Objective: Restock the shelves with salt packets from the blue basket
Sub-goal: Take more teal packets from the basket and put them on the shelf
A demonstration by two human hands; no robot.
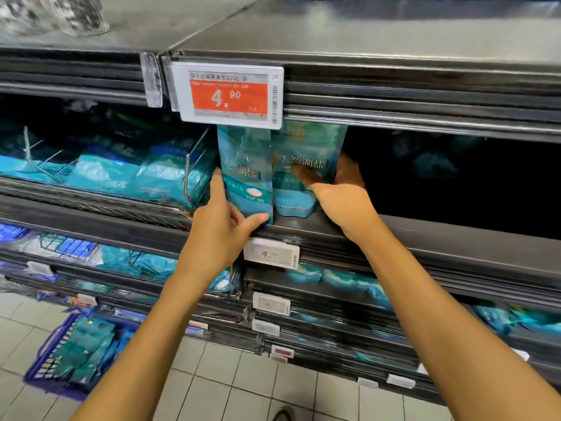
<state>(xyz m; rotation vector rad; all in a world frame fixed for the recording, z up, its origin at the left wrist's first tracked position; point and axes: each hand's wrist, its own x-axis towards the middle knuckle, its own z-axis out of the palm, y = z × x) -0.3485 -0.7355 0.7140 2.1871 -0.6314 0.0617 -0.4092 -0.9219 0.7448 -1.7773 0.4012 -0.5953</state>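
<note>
The big shelf [425,238] has two salt packs standing at its front edge, side by side and touching. To the right of them the shelf is dark and looks mostly bare, so that seems to be where more packs will go.

The basket [45,360] sits on the floor, low on the left, far from both hands. It has more teal packs in it.

The step now looks like standing the two packs up straight. To do it well, push both packs back from the edge so they cannot tip off. Keep them upright, faces to the front, right under the red tag [228,95]. Let go slowly, one hand at a time, and see if they stay up.

The left pack [246,165] is in the left hand [218,226]. The thumb curls under its bottom corner and a finger runs up its left side, so this hand grips it.

The right pack [306,147] is in the right hand [337,192]. The thumb lies across its front and the fingers go behind its right side, so this hand grips too.
</note>
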